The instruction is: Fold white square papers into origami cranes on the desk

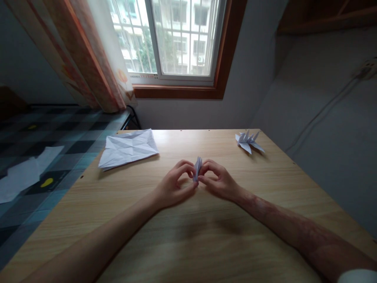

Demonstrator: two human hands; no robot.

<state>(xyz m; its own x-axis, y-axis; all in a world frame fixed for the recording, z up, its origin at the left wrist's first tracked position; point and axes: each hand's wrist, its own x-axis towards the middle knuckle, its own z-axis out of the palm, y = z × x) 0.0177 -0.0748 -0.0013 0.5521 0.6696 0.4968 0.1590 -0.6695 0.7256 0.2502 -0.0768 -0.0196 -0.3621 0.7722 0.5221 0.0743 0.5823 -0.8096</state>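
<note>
Between my two hands, above the middle of the table, is a small piece of folded white paper (197,169), narrow and layered, standing roughly upright. My left hand (177,181) pinches it from the left, thumb low and fingers curled above. On its other side my right hand (217,177) grips it with thumb and fingertips. The fingertips hide part of the folds. Toward the back right of the table lie folded paper cranes (247,141), grouped close together with pointed wings. Creased white paper sheets (129,147) rest at the back left.
The wooden table (147,236) extends to a wall below a barred window (182,39). A bed with a checked cover (82,145) stands at the left, with loose white paper (23,177) on it. A patterned curtain (91,51) hangs there. A cable (321,112) runs along the right wall.
</note>
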